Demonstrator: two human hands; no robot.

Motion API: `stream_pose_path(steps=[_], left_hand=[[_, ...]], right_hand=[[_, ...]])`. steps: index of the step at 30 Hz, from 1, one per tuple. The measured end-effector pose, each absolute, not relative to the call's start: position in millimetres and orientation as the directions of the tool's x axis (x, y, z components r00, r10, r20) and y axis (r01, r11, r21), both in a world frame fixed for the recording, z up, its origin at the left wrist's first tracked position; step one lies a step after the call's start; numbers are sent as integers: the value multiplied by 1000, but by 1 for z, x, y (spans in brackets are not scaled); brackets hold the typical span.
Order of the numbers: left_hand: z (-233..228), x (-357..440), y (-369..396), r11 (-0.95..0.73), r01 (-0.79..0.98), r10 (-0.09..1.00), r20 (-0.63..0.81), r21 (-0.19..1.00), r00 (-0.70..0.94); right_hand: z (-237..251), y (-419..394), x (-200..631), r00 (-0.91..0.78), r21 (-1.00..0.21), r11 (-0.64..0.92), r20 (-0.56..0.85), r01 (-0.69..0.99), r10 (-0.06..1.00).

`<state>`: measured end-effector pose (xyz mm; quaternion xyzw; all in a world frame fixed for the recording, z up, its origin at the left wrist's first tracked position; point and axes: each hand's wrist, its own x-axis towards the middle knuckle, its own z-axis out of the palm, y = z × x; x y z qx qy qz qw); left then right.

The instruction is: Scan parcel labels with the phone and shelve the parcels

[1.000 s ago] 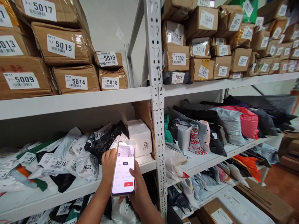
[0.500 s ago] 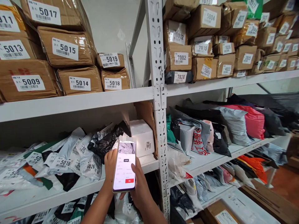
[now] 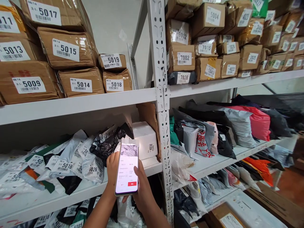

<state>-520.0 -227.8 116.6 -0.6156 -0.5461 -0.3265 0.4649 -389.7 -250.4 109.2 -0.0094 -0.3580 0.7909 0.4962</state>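
A lit smartphone point(image 3: 127, 168) stands upright before the middle shelf, its white screen showing a red button. My left hand point(image 3: 111, 169) grips its left edge from behind. My right hand point(image 3: 142, 186) holds its right edge from below, the thumb lying on the screen. Just behind the phone sit a white foam box labelled 4038 point(image 3: 144, 139) and a black plastic parcel point(image 3: 108, 142).
White metal shelving with a perforated post point(image 3: 160, 95) fills the view. Labelled cardboard boxes point(image 3: 68, 50) crowd the top shelf. Plastic mailer bags point(image 3: 61, 160) lie on the middle shelf, more bags including a pink one point(image 3: 256, 122) at right. Cardboard cartons point(image 3: 225, 217) sit low at right.
The view shifted slightly; the phone and both hands stay together in front of the shelf. My right thumb has come onto the screen, and the screen's content has changed a little.
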Motion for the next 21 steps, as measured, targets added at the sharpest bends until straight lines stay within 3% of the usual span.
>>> stream_pose_path(steps=[6, 13, 17, 21], left_hand=[[119, -516, -230, 59, 975, 370, 912, -212, 176], [121, -510, -235, 120, 969, 460, 877, -215, 137], [121, -509, -234, 178, 954, 500, 857, -240, 122], [117, -510, -229, 161, 958, 464, 875, -236, 138]], right_hand=[[108, -253, -384, -521, -573, -260, 354, -777, 777], [100, -260, -365, -601, -594, -338, 325, -731, 730], [93, -269, -348, -569, -639, -283, 297, -715, 766], [77, -275, -326, -501, -623, -271, 226, -733, 836]])
